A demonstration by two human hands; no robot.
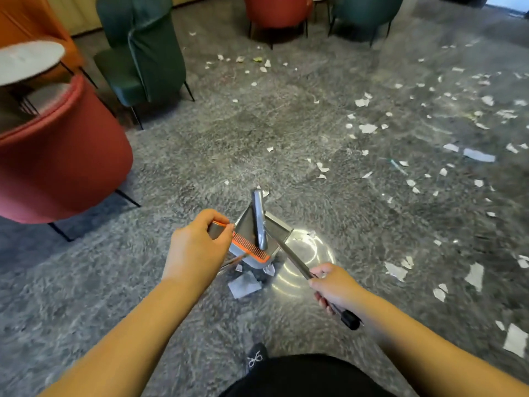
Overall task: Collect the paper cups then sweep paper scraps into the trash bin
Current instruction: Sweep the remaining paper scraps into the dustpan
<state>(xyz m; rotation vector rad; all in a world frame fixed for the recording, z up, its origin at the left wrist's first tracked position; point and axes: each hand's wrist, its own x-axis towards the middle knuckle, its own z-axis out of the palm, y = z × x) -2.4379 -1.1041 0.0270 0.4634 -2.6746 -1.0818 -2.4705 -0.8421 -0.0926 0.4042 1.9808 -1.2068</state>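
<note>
my left hand (197, 247): arm stretched forward, fingers curled, pinching at far thumb side | my right hand (336, 287): arm reaching in from right, fist wrapped tight, knuckles up | hands near each other, apart

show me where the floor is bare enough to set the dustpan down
Bare floor lies between the green chair, the red chair and the dustpan. The right side is crowded with paper scraps.

armchairs (57, 156) left | dustpan (254, 236) centre | paper scraps (429, 133) right on floor (200, 156)
</note>
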